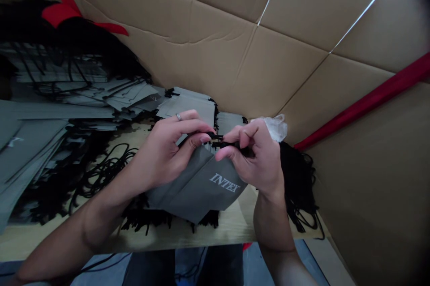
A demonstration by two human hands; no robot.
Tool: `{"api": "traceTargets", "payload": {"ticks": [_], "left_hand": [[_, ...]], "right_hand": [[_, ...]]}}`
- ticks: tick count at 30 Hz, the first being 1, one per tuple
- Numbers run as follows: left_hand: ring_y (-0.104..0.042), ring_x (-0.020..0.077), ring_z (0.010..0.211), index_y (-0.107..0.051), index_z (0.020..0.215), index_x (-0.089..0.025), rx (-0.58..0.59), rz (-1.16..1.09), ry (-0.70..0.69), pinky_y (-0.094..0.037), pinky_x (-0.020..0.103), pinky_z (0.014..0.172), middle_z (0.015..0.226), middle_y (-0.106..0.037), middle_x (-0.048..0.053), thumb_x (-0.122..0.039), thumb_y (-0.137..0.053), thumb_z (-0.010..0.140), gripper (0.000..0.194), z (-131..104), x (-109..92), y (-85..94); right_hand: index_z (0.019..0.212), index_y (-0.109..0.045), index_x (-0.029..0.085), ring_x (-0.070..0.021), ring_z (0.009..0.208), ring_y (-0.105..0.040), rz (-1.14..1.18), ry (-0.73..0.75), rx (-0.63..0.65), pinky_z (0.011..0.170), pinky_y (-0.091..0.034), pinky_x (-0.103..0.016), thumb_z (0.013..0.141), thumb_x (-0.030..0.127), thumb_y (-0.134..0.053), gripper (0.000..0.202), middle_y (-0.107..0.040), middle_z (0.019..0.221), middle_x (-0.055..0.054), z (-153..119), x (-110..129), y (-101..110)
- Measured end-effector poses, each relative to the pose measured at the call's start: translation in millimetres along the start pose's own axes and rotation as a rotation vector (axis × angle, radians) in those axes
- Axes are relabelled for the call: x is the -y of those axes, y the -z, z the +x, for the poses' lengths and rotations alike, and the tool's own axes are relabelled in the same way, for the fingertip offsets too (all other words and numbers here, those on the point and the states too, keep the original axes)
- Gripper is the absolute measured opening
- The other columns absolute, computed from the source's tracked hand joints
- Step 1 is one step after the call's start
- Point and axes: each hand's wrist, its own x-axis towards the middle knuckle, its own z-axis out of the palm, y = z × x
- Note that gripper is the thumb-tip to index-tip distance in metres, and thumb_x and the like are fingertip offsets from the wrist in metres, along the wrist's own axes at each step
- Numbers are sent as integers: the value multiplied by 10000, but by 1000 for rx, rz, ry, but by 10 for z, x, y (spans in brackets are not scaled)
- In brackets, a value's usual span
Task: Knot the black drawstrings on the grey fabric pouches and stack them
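Observation:
A grey folded paper bag (201, 183) printed INTEX hangs tilted beneath my two hands. My left hand (171, 147), with a ring on one finger, pinches a black cord (218, 136) between thumb and forefinger at the bag's upper edge. Close beside it, my right hand (255, 151) is closed on black cord too, the thumb pressing from below. The fingertips almost meet. Part of the cord is hidden inside the right hand's fingers. Below the bag, black cord ends (148, 221) stick out from a stack.
Stacks of grey bags (36, 143) with black cords fill the left, a red strip (62, 13) on top. Finished-looking bags (191, 102) lie behind my hands. A black cord bundle (297, 183), clear plastic (275, 127) and a dark red bar (363, 100) are right. Cardboard (201, 40) walls the back.

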Motion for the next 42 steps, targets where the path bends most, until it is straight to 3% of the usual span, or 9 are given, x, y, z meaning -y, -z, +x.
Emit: {"api": "traceTargets", "payload": {"ticks": [14,18,22,25,29,31,34,37,42], "left_hand": [[-681,142,828,-821,1067,-156,-29,28,-9,-529,260,764,927,-748,20,-138,-684,1083,140,1,21,7],[-663,136,820,-824,1064,-171,-122,-24,6,-502,255,714,924,-739,18,-163,-725,1077,100,0,20,-11],[-679,149,882,-828,1118,-196,-240,-56,45,-502,250,712,986,-767,32,-213,-740,1080,97,-6,19,6],[-681,159,863,-804,1149,-199,-93,-112,155,-506,238,668,1022,-775,32,-310,-808,1034,160,-14,7,102],[-572,126,639,-747,853,-191,247,-145,267,-467,234,569,734,-678,-33,-343,-772,1045,246,-55,-5,280],[-573,124,645,-744,801,-196,97,-60,234,-470,242,591,726,-682,-38,-333,-764,1050,285,-106,7,368],[-583,113,728,-749,815,-192,-332,219,142,-467,258,686,794,-707,-42,-352,-808,1038,281,-245,38,528],[-493,89,730,-663,766,-166,-623,407,212,-407,269,699,741,-583,-56,-393,-737,1101,411,-443,52,705],[-636,114,783,-734,882,-193,-538,161,448,-486,249,671,831,-706,-40,-634,-638,1130,515,-705,106,702]], "right_hand": [[996,-530,289,-147,763,-712,-89,-80,33,691,-574,-260,1009,494,-877,404,-724,890,34,4,45,72],[1247,-669,266,-179,847,-708,-136,-225,269,680,-541,-287,938,606,-915,521,-786,1092,-33,39,73,230],[946,-761,214,-156,728,-614,-234,-215,546,653,-449,-297,1042,450,-832,265,-737,850,-3,76,72,361],[854,-764,212,-147,701,-580,-251,-261,436,668,-436,-300,1049,299,-800,217,-665,753,24,79,82,439],[893,-800,225,-171,767,-660,-257,-281,200,720,-491,-309,983,290,-859,126,-764,830,12,62,116,500],[920,-816,237,-172,750,-660,-224,-272,77,696,-497,-306,961,319,-889,118,-767,827,14,51,140,504],[930,-823,245,-157,692,-627,-194,-289,-66,643,-486,-292,967,365,-896,145,-744,780,18,37,186,502],[891,-821,245,-148,688,-637,-205,-301,-66,644,-495,-281,994,399,-878,195,-757,772,5,32,214,508],[1139,-824,220,-171,768,-730,-74,-408,119,634,-537,-274,983,567,-868,383,-842,949,-50,42,86,419]]}}
